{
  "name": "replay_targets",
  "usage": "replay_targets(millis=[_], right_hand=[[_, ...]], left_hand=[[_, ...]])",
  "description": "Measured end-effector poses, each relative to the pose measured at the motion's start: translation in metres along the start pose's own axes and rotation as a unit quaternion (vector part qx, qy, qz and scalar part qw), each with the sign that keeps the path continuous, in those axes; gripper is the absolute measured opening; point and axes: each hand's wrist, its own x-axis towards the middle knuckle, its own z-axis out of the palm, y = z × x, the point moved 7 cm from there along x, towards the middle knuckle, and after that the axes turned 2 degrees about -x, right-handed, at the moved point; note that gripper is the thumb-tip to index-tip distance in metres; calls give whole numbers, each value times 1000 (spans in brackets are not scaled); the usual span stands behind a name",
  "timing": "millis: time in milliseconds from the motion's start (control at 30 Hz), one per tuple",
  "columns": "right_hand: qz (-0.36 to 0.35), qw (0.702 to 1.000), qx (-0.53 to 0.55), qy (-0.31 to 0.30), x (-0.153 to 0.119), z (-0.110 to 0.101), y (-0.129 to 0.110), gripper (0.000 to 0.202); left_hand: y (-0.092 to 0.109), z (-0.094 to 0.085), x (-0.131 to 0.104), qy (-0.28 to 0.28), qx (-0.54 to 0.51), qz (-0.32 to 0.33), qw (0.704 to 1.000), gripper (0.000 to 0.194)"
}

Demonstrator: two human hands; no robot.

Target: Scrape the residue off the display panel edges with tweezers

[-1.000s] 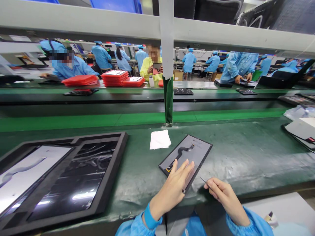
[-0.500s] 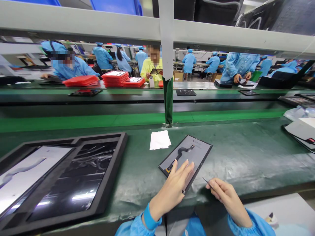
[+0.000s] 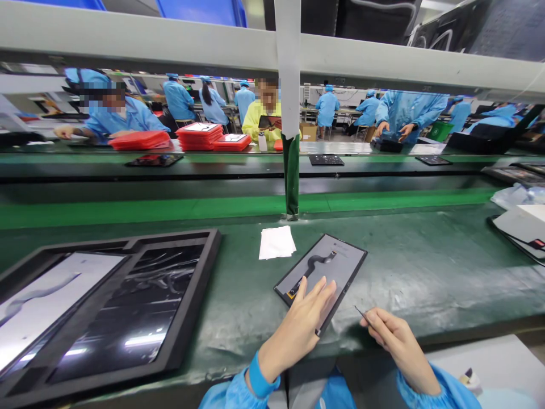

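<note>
A tablet-sized display panel lies at a slant on the green bench, grey back up, with a black flex cable across it. My left hand rests on its near half with the fingers spread, covering part of the back. To the right of the panel and apart from it, my right hand pinches thin dark tweezers, their tip pointing up and left toward the panel's edge.
At left, a black foam tray holds several display panels. White paper sheets lie behind the panel. A post rises at the bench's back edge, before a conveyor carrying boards. Co-workers sit beyond, near red stacks.
My right hand has drawn slightly right with the tweezers, farther from the panel. My left hand and the panel have not moved. Boards on the conveyor have shifted a little right.
</note>
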Motion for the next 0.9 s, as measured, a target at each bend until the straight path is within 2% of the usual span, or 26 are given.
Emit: replay_targets(millis=[133,333,767,900], right_hand=[[-5,1000,-3,5,-1,-1,-3,66],[-10,1000,-2,10,-3,-4,-5,65],[-12,1000,-1,7,-4,-9,-3,67],[-16,1000,0,24,-5,-10,-6,68]], left_hand=[[0,0,0,1,2,2,1000,114],[-1,1,0,8,7,7,1000,105],[0,0,0,-7,5,0,1000,114],[0,1,0,-3,3,1,1000,107]])
